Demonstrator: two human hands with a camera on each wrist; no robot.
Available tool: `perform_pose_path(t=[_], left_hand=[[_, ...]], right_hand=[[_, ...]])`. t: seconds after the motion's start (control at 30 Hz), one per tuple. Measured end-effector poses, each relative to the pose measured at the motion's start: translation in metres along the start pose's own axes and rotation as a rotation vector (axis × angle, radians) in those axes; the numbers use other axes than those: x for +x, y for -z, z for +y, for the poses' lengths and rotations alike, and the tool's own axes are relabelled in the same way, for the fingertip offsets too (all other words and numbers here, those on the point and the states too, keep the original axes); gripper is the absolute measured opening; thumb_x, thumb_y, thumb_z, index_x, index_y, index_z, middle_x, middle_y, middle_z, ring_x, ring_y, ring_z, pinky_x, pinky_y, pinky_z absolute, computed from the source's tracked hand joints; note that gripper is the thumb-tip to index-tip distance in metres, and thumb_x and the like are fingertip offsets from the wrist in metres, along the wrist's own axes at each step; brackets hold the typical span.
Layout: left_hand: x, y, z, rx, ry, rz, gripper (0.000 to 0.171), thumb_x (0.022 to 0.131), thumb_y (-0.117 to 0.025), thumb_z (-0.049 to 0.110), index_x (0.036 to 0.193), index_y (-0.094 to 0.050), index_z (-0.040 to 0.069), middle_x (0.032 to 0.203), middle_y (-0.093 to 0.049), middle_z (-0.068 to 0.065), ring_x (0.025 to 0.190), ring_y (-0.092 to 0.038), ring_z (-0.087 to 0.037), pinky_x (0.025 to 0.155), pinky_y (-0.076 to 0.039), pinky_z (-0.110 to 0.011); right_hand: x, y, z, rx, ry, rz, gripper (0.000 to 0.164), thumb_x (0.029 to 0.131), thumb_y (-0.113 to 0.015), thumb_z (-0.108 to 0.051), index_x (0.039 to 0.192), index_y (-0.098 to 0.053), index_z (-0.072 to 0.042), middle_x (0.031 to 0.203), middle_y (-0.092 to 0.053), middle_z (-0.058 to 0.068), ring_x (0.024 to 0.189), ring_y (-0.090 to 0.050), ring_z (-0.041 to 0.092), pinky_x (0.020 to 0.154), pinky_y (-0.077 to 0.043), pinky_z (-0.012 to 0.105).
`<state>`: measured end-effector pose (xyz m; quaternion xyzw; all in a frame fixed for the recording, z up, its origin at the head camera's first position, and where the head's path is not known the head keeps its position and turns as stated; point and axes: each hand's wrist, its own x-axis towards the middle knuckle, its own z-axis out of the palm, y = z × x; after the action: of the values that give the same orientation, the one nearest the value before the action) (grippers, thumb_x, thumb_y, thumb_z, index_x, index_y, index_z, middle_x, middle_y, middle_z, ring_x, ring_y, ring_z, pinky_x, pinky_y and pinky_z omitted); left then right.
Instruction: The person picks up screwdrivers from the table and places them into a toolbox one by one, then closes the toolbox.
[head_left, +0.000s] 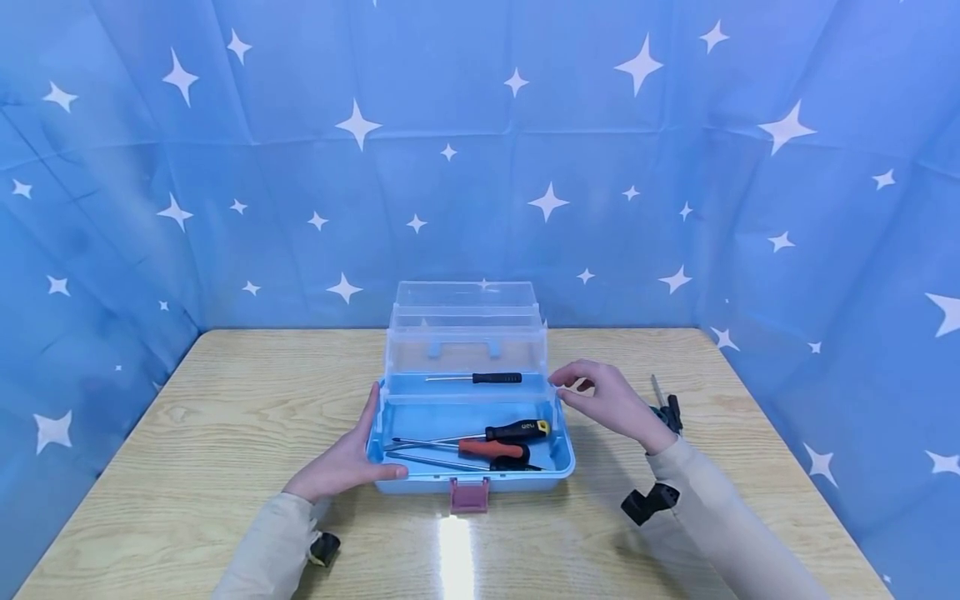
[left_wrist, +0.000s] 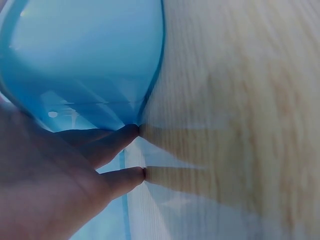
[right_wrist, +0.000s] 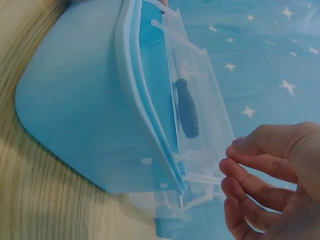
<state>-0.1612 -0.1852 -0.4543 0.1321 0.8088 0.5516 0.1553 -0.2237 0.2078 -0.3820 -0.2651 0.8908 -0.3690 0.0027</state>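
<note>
A light blue toolbox [head_left: 517,482] stands with its clear lid [head_left: 465,293] raised and its clear upper tray [head_left: 408,387] swung up at the back. In the tray lies a small black-handled screwdriver [head_left: 497,377]. Several screwdrivers lie in the bottom, among them a black-and-yellow one [head_left: 517,431] and a red-handled one [head_left: 491,448]. My left hand [head_left: 348,462] rests against the box's left side, thumb at the front rim, fingers fairly straight in the left wrist view. Beside the tray's right edge is my right hand [head_left: 607,400], fingers loosely bent with nothing visible between them; contact is unclear.
Right of the box, partly behind my right wrist, lie more tools with dark handles [head_left: 673,412] on the wooden table [head_left: 247,400]. A purple latch [head_left: 469,497] hangs at the box's front. A blue star-patterned curtain [head_left: 450,183] encloses the table's back and sides.
</note>
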Motion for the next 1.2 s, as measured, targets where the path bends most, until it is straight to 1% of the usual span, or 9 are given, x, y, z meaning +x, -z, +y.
perform_pose_path(t=[0.17,0.3,0.4,0.57,0.73,0.9,1.03,1.2], left_hand=[[0.000,0.000,-0.001,0.000,0.005,0.004,0.127,0.077,-0.082,0.032,0.152,0.020,0.023,0.160,0.003,-0.018,0.143,-0.005,-0.042,0.108,-0.012,-0.063],[0.000,0.000,0.000,0.005,0.011,0.006,0.127,0.077,-0.082,0.031,0.152,0.020,0.024,0.159,0.003,-0.019,0.142,-0.005,-0.042,0.109,-0.012,-0.063],[0.000,0.000,0.001,0.008,0.003,0.004,0.127,0.077,-0.082,0.030,0.152,0.020,0.023,0.159,0.003,-0.020,0.142,-0.005,-0.043,0.108,-0.012,-0.064],[0.000,0.000,0.001,0.004,-0.004,0.001,0.127,0.077,-0.082,0.030,0.152,0.020,0.022,0.159,0.002,-0.021,0.142,-0.006,-0.044,0.108,-0.013,-0.064],[0.000,-0.001,0.000,-0.003,0.005,0.003,0.126,0.078,-0.082,0.029,0.152,0.020,0.023,0.159,0.003,-0.020,0.142,-0.004,-0.043,0.108,-0.012,-0.063],[0.000,-0.001,-0.001,-0.019,0.010,0.004,0.126,0.078,-0.081,0.027,0.152,0.020,0.024,0.160,0.003,-0.018,0.143,-0.004,-0.042,0.109,-0.011,-0.063],[0.000,-0.002,-0.001,-0.024,0.005,0.004,0.125,0.078,-0.081,0.026,0.152,0.020,0.023,0.159,0.002,-0.019,0.143,-0.005,-0.042,0.109,-0.011,-0.062],[0.000,-0.001,-0.001,-0.016,-0.002,0.000,0.126,0.078,-0.081,0.027,0.152,0.021,0.022,0.159,0.002,-0.021,0.142,-0.004,-0.043,0.109,-0.012,-0.063]], right_hand=[[-0.004,0.002,0.003,0.001,-0.009,0.011,0.018,0.092,-0.063,-0.005,0.108,-0.070,-0.003,0.104,-0.067,0.005,0.089,-0.059,0.019,0.077,-0.051,0.039],[-0.008,0.003,0.006,0.000,-0.017,0.012,0.018,0.092,-0.063,-0.005,0.108,-0.070,-0.003,0.104,-0.067,0.007,0.088,-0.059,0.019,0.075,-0.052,0.039],[-0.011,0.005,0.008,-0.001,-0.022,0.014,0.017,0.092,-0.063,-0.005,0.108,-0.070,-0.003,0.104,-0.067,0.008,0.088,-0.060,0.019,0.075,-0.052,0.039],[-0.017,0.006,0.013,-0.011,-0.034,0.024,0.016,0.092,-0.063,-0.004,0.107,-0.071,-0.004,0.102,-0.067,0.007,0.087,-0.060,0.018,0.075,-0.052,0.039],[-0.025,0.007,0.019,-0.013,-0.061,0.031,0.016,0.092,-0.063,-0.004,0.106,-0.071,-0.005,0.102,-0.068,0.006,0.087,-0.060,0.018,0.074,-0.052,0.034],[-0.034,0.008,0.025,-0.014,-0.085,0.051,0.015,0.093,-0.064,-0.006,0.106,-0.071,-0.006,0.100,-0.067,0.001,0.088,-0.061,0.017,0.075,-0.052,0.033],[-0.040,0.007,0.030,-0.012,-0.089,0.055,0.015,0.093,-0.064,-0.006,0.106,-0.070,-0.006,0.100,-0.067,0.001,0.088,-0.061,0.018,0.074,-0.052,0.033],[-0.046,0.006,0.036,-0.012,-0.085,0.063,0.015,0.092,-0.065,-0.004,0.106,-0.071,-0.006,0.099,-0.068,0.002,0.086,-0.062,0.017,0.072,-0.053,0.030]])
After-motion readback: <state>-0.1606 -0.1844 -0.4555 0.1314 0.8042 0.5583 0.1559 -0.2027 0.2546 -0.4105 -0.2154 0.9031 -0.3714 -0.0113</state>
